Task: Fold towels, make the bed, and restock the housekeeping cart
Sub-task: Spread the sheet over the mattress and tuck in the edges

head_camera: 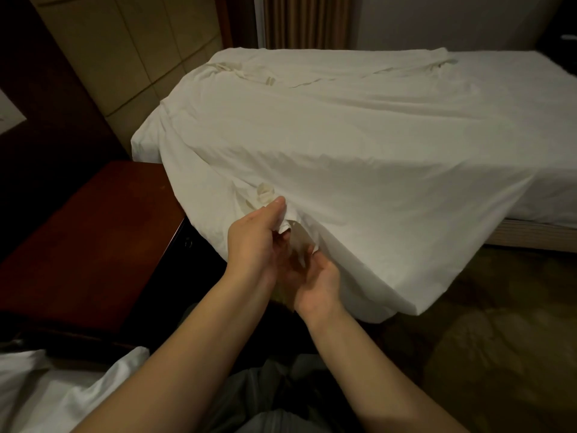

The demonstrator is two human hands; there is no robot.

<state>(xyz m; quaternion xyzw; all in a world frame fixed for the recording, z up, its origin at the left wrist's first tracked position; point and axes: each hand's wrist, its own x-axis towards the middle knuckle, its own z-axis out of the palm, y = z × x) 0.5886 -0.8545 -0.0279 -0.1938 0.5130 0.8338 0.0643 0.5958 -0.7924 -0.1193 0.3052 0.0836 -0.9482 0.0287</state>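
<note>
A white duvet cover (pixel 327 145) lies spread and wrinkled over the bed (pixel 549 189), with its near corner lifted off the mattress. My left hand (pixel 253 242) pinches the bunched edge of the cover near a small fabric tie (pixel 265 193). Just below it, my right hand (pixel 315 276) is palm-up under the same edge, its fingers curled into the fabric. Both hands are close together at the cover's front left corner, and the fingertips are partly hidden in the folds.
A dark red wooden nightstand (pixel 93 245) stands to the left of the bed. More white linen (pixel 62 392) lies at the bottom left. A padded headboard wall (pixel 131 51) rises behind the bed, beside a curtain (pixel 306 20). Patterned carpet (pixel 499 339) lies to the right.
</note>
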